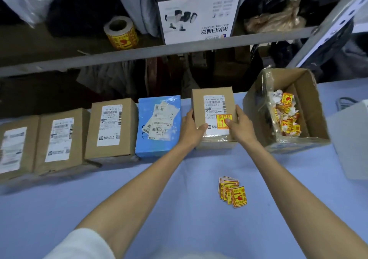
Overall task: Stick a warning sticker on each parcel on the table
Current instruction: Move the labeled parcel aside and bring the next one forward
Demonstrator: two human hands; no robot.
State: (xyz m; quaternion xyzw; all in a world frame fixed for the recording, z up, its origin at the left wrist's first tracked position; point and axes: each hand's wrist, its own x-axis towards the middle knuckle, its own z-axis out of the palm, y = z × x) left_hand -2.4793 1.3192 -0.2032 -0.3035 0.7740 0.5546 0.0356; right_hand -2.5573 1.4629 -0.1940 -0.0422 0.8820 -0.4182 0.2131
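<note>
Bare forearms reach over the desk (159,199), past a pile of loose stickers (232,193). The left hand (192,128) and right hand (240,124) grip the brown parcel (213,99) by its sides near the far edge. The right thumb presses the yellow warning sticker (222,119) on its label.

the rightmost parcel (212,92) is matt brown cardboard with a smooth white paper label (214,107). the blue parcel (155,149) looks glossy, plastic-wrapped. the table (59,209) wears smooth matt cloth. the loose stickers (233,195) are shiny paper; the shelf rail (139,54) is dull grey metal.
</note>
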